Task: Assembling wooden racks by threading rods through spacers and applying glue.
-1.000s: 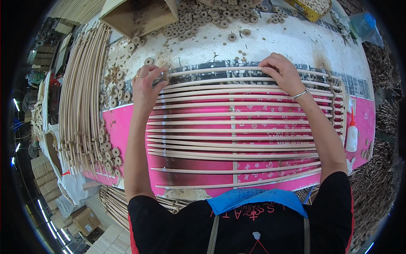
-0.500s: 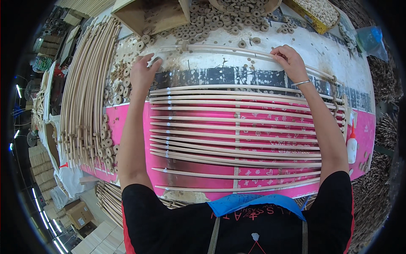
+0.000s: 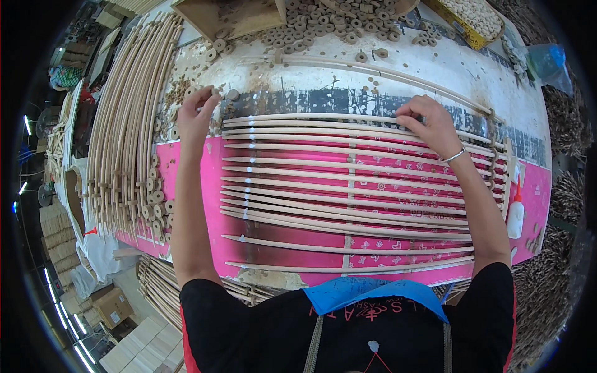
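My left hand point(image 3: 196, 115) is over the left end of a row of pale, slightly curved wooden rods point(image 3: 348, 163). Its thumb and forefinger close on what looks like a small wooden ring point(image 3: 215, 91). Another ring lies on the table just right of those fingertips. My right hand point(image 3: 435, 127) bends over the far side of the row, thumb and forefinger pinched on one of the upper rods point(image 3: 367, 117). Beyond it, a single rod point(image 3: 385, 71) lies across the white tabletop. Brown rings point(image 3: 493, 137) sit along the rods' right ends, near a wooden strip point(image 3: 508, 168).
Loose wooden rings point(image 3: 311, 25) are heaped at the back beside a wooden box point(image 3: 230, 22). A yellow tray point(image 3: 469, 31) of small pale pieces stands back right. Bundled rods point(image 3: 127, 124) lie left. A white glue bottle point(image 3: 515, 217) with red tip rests on the pink sheet point(image 3: 280, 252).
Both hands have come nearer to me. My right hand has left the lone far rod and moved to the row. My left hand has shifted slightly left and turned.
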`<state>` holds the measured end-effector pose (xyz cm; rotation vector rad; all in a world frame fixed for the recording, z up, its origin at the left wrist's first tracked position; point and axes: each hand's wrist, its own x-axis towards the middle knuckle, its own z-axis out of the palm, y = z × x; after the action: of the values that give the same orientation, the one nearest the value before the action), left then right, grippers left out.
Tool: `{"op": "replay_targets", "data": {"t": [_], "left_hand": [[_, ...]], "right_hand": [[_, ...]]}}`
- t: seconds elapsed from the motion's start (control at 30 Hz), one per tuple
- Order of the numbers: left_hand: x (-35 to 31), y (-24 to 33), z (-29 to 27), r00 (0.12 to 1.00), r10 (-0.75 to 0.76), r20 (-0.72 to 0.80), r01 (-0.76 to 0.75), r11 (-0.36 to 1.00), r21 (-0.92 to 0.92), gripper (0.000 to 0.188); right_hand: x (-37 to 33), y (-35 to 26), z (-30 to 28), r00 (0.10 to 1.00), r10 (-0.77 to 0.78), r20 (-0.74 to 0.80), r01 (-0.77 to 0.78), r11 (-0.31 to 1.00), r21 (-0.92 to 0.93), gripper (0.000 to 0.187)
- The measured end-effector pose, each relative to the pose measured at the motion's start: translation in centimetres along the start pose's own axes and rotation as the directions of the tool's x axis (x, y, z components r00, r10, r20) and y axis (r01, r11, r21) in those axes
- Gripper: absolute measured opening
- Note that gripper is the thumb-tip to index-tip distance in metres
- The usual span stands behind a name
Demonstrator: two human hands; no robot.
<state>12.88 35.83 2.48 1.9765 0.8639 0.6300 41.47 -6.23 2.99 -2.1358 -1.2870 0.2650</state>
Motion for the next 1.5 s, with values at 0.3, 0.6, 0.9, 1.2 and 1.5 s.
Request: {"op": "replay_targets", "data": {"t": [0.3, 0.6, 0.9, 1.2, 1.5], "left_hand": [[-4.4, -0.6, -1.6, 0.978, -0.21, 0.021, 0.21, 0.963, -0.167, 0.039], [-4.1, -0.1, -0.9, 0.952, -0.28, 0.123, 0.305, 0.855, -0.42, 0.038], [-3.6, -0.5, -1.0, 0.943, -0.248, 0.222, 0.331, 0.748, -0.575, 0.034], [-4.4, 3.3, 1.9, 0.97, -0.223, 0.094, 0.241, 0.872, -0.425, 0.085], [-3.8, 4.2, 4.6, 0.982, -0.162, 0.096, 0.186, 0.916, -0.354, 0.086]], "right_hand": [[-0.4, 0.8, 1.2, 0.998, 0.048, 0.052, -0.051, 0.997, 0.052, 0.012], [-0.7, 0.7, 0.9, 0.996, 0.09, 0.03, -0.094, 0.969, 0.227, 0.011], [-0.5, 0.6, 0.7, 0.998, 0.063, 0.005, -0.062, 0.97, 0.236, 0.011], [0.0, -1.3, 1.0, 0.996, -0.014, -0.09, 0.036, 0.969, 0.243, 0.012], [-0.2, 0.5, 0.0, 0.983, -0.086, -0.163, 0.088, 0.996, 0.004, 0.014]]}}
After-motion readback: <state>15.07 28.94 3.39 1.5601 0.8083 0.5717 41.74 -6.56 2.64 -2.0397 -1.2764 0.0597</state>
